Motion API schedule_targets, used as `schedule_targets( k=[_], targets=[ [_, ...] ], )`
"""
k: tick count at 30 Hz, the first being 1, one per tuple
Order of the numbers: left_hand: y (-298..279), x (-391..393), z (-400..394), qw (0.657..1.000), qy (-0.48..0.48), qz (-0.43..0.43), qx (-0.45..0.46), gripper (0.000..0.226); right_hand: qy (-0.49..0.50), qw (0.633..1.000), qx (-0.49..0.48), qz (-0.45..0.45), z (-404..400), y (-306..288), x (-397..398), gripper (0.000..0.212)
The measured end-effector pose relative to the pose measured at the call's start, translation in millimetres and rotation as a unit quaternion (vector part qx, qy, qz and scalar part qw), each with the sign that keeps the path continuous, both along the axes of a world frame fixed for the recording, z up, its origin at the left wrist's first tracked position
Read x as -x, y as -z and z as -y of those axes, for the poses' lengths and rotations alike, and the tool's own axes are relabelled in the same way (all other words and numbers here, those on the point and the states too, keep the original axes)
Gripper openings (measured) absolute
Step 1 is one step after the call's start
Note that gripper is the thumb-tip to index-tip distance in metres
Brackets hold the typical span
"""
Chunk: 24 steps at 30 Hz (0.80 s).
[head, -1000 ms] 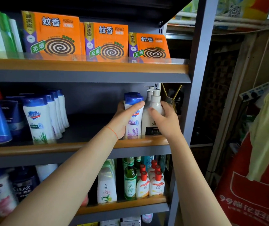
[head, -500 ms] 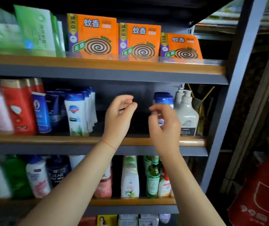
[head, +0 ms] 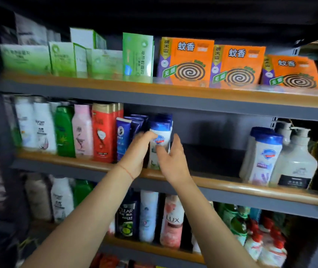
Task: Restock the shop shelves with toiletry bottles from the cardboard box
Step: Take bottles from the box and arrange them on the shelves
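Both hands have moved left along the middle shelf since half a second ago, away from the right-end bottles and onto the front bottle of the blue-capped row; view has swung left too, more green boxes now in frame. Left hand [head: 136, 151] rests on the left side of the white blue-capped bottle [head: 161, 140], fingers curved across its front, thumb hidden. Right hand [head: 171, 159] is at the bottle's right side, thumb over the lower label, fingers reaching behind it; cannot tell whether either hand actually grips or only touches. Hands close together, the bottle between them. Bottle stands upright at the front lip of the middle shelf [head: 221, 183], its base covered by the hands. More of the same bottles sit behind it, only caps showing. Dark blue tubes [head: 123, 136] just left, partly hidden by the left hand. Red bottle [head: 102, 132], pink bottle [head: 81, 130] and green bottle [head: 64, 130] further left, blurred. Bare gap on the shelf to the right, then another blue-capped bottle [head: 264, 155] and a pump bottle [head: 295, 159] at the far end. Lower shelf bottles partly hidden by forearms. Above, orange coil boxes [head: 187, 60] and green boxes [head: 137, 57]. Left edge heavily blurred. Cardboard box out of frame.
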<state>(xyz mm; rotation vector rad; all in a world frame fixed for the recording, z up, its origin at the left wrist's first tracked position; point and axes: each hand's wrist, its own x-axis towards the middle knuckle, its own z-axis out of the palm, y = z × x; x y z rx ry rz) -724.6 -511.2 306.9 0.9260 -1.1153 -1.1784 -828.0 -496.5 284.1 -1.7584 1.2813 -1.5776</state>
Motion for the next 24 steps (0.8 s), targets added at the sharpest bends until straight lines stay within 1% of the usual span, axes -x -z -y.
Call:
schedule_targets(
  k=[1,2,3,4,7,9,17,19,22,24],
  targets=[
    [-0.5,-0.6,2.2,1.000,0.024,-0.007,-0.012,0.030,0.005,1.000,-0.001,0.005,4.1,1.9,-3.4,0.041],
    [0.0,-1.0,2.8,0.999,0.036,0.002,-0.015,0.021,0.007,1.000,-0.006,0.010,6.8,3.6,-5.7,0.038],
    [1.1,0.7,4.0,0.999,0.042,0.014,-0.012,0.019,0.008,1.000,-0.011,0.011,9.3,5.3,-7.1,0.034],
    [2.9,1.4,5.4,0.999,0.036,0.025,-0.009,0.020,0.010,1.000,-0.012,0.008,10.8,6.7,-7.7,0.031],
    [3.6,6.9,7.2,0.999,0.030,0.010,-0.011,0.027,0.027,1.000,0.000,-0.002,13.7,7.3,-5.9,0.026],
    [2.7,10.7,6.8,0.999,0.032,0.016,-0.017,0.029,0.043,0.999,0.008,-0.002,14.6,7.6,-3.4,0.025],
    [0.9,43.6,-0.7,0.995,0.092,0.027,-0.027,0.033,0.073,0.997,0.010,0.008,0.2,8.0,31.7,0.020],
    [-0.2,57.0,-3.4,0.993,0.107,0.039,-0.023,0.032,0.087,0.996,0.010,0.010,-5.3,7.4,45.6,0.018],
    [-0.6,80.3,-6.6,0.990,0.132,0.043,-0.030,0.020,0.111,0.994,0.013,0.015,-14.1,6.6,68.6,0.017],
    [-1.1,96.8,-9.2,0.986,0.161,0.032,-0.031,0.021,0.131,0.991,0.008,0.016,-18.5,6.3,84.3,0.015]
  ],
)
